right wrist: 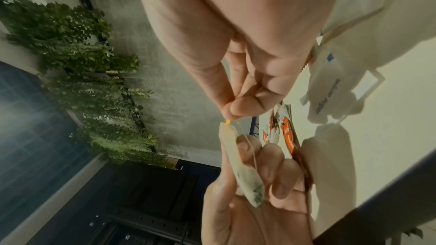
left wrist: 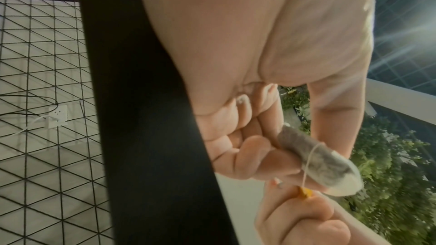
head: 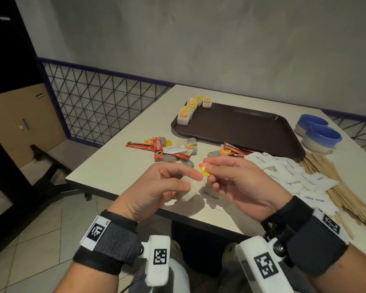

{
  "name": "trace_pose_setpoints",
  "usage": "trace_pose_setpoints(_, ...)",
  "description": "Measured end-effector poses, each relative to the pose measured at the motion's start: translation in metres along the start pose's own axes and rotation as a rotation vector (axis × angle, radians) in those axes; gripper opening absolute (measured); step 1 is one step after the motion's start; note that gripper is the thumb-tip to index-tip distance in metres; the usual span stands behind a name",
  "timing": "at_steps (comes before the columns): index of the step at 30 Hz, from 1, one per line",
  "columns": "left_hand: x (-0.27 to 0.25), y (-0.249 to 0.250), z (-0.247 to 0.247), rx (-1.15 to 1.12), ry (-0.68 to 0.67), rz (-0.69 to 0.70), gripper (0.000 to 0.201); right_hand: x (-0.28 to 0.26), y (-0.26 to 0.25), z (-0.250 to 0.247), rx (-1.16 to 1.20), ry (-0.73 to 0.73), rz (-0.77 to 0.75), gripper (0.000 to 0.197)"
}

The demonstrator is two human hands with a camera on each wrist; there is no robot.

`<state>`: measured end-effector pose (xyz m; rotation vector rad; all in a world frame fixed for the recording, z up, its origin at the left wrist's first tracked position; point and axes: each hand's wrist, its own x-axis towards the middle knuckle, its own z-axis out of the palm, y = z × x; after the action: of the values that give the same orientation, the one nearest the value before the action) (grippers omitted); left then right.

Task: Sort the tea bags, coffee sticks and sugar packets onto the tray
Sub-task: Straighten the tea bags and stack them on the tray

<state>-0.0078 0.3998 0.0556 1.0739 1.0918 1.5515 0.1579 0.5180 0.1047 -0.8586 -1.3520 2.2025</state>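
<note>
My left hand [head: 173,182] grips a white tea bag [head: 191,190] above the table's near edge; the bag [left wrist: 318,161] lies between thumb and fingers. My right hand [head: 218,172] pinches its yellow-red paper tag [head: 205,169] by the string [right wrist: 250,148]. The dark brown tray [head: 241,127] lies at the back, with a row of tea bags [head: 188,111] along its left end. Loose red coffee sticks [head: 157,148] and tea bags [head: 189,144] lie in front of the tray. White sugar packets [head: 292,172] are heaped to the right.
Wooden stirrers [head: 338,187] lie along the table's right side. Two blue-rimmed bowls [head: 319,132] stand right of the tray. One sugar packet [head: 211,197] lies under my hands. A wire-mesh railing [head: 97,106] runs left of the table, with tiled floor below.
</note>
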Motion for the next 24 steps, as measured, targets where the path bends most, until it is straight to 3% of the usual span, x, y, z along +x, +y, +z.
trace_pose_setpoints(5, 0.0, 0.0, -0.002, 0.029, -0.024, 0.008, 0.026, 0.001, -0.002, 0.0, 0.094, -0.006, 0.065, 0.023)
trace_pose_setpoints(11, 0.0, 0.003, 0.001, -0.067, -0.061, -0.014, 0.034, 0.005, -0.008, -0.002, 0.03, -0.03, 0.092, 0.025)
trace_pose_setpoints(17, -0.001, 0.005, 0.002, -0.064, -0.07, -0.024, 0.033, 0.003, -0.017, -0.004, -0.192, -0.095, 0.052, 0.024)
trace_pose_setpoints(24, 0.001, 0.0, 0.001, -0.03, -0.032, -0.033, 0.023, -0.008, -0.023, -0.004, -0.56, -0.198, -0.151, 0.018)
